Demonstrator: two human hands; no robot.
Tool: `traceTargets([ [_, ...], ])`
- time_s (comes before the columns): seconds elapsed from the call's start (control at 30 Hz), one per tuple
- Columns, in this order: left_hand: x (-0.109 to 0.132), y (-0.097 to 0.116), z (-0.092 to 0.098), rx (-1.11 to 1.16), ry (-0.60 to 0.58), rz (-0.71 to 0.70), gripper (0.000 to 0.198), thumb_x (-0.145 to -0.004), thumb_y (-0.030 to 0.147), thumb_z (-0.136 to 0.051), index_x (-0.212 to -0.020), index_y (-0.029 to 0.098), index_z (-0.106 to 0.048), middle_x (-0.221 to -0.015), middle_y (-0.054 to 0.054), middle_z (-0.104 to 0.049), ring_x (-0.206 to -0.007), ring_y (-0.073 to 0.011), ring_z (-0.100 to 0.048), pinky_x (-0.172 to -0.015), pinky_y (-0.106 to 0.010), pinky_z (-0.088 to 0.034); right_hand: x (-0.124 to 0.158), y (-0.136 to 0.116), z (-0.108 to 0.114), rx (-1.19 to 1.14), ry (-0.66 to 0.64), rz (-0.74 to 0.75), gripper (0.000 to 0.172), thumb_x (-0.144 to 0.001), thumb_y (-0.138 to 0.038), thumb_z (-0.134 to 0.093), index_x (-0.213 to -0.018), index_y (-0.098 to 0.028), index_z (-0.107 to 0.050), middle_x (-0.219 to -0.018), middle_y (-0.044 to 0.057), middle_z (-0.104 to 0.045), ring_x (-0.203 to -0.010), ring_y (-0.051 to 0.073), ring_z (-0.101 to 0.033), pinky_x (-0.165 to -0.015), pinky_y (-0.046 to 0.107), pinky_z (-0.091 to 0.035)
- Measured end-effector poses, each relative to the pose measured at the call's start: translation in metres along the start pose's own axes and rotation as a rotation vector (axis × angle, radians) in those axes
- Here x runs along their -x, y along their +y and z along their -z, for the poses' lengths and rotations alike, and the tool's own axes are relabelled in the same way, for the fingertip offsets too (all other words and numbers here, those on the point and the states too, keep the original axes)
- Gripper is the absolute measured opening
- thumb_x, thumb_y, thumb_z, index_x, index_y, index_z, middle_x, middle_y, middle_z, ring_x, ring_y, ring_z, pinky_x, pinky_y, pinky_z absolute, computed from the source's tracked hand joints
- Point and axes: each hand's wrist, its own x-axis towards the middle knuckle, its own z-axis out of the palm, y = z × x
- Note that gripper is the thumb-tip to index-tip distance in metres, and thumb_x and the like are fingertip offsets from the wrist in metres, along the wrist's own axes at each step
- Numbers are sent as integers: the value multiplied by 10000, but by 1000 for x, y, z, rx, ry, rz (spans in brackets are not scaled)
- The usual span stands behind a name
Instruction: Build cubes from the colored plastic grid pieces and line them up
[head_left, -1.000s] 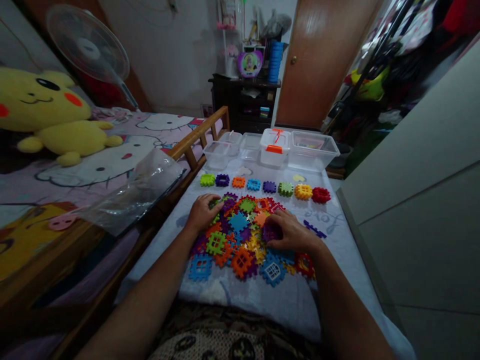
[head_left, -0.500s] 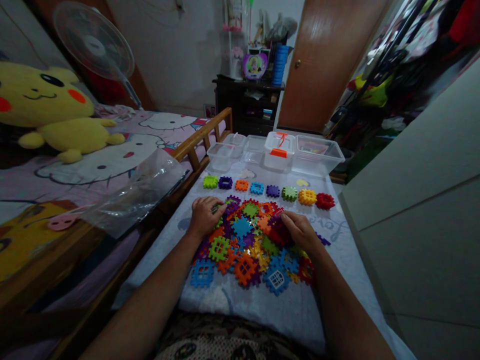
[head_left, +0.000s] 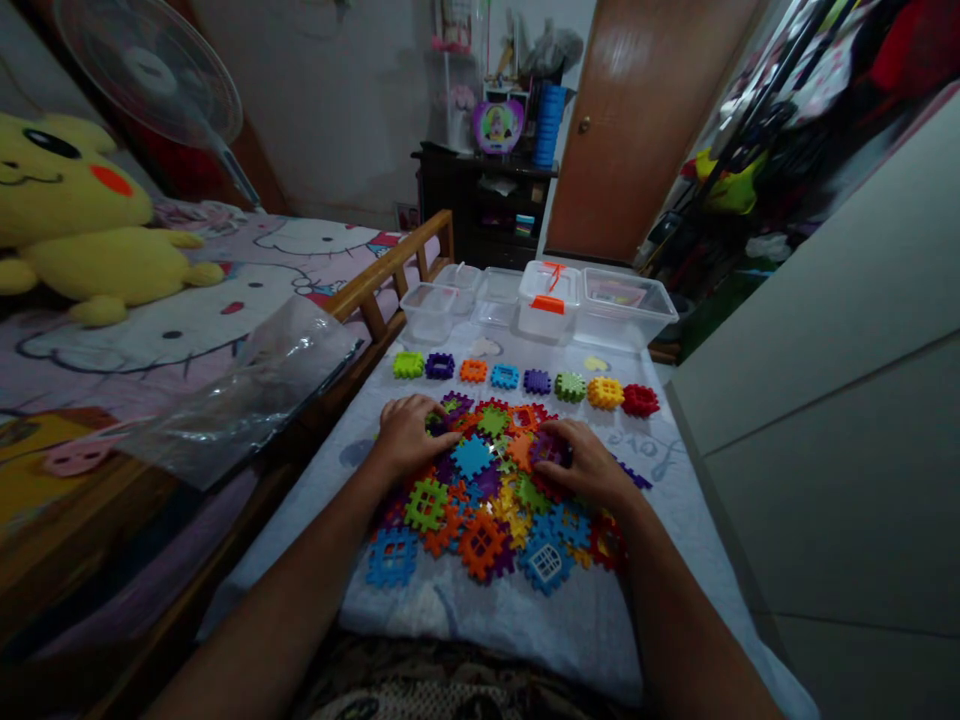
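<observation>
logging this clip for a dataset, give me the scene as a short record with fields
left hand: palm down on the tile pile, far-left part
right hand: fingertips on a purple tile, grip unclear
tile pile: mixed-colour interlocking plastic tiles on a pale cloth
tile row: eight single tiles lined up beyond the pile
behind row: clear plastic boxes
at left: plastic bag, yellow plush toy

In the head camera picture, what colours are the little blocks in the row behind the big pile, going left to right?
Lime green block → dark purple block → orange block → blue block → second purple block → round green block → yellow block → red block.
</observation>
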Motion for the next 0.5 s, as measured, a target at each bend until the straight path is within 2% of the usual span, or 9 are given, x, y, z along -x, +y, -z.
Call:
traceTargets([
  [0.17, -2, 3, 2, -14, -20, -5, 377, -764, 538, -660, -1009, 251, -647, -1128, -65, -666, -1140, -301, -569, -996, -446, -375, 1, -4, 1, 20, -55, -6, 627, -723, -369, -770, -1300, -245, -559, -1236, 108, -598, -1153, 287, -542, -1028, 482, -424],
  [0.33, -1, 3, 3, 18, -35, -81, 362, -826, 496, -608, -1074, 237, -657, -1155, -73, -667, -1145, -291, -574, -1018, -441, -368, 1, -6, 2, 12, -84, -10, 583, -737, -303, -750, -1284, -230, -566, -1227, 110, -590, -1165, 281, -537, -1047, 473, -417],
  [0.5, -3, 11, 6, 2, -31, -68, 355, -832, 512, -611, -1043, 233, -672, -1119, -74, -680, -1110, -288, -591, -992, -430, -393, -1, -8, 1, -22, -39, 9, 565, -763, -266, -707, -1303, -241, -543, -1253, 101, -579, -1172, 272, -527, -1047, 481, -416],
])
